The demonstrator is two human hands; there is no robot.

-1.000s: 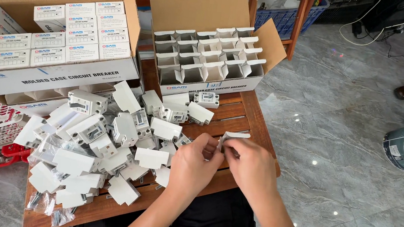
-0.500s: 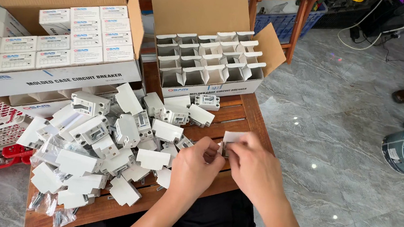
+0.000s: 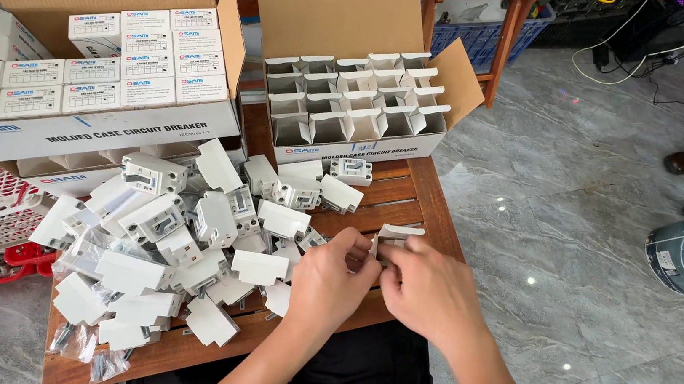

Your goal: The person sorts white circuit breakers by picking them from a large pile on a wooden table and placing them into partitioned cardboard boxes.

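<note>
Together both hands (image 3: 388, 277) pinch a small white box (image 3: 397, 236) (fingers closed).

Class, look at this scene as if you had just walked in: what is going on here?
A person seated at a slatted wooden table holds a small white cardboard box between the left hand and right hand. A heap of white plastic breaker units covers the table. Behind it stand an open brown carton of open-flapped white boxes and an open brown carton of closed white boxes.
</note>
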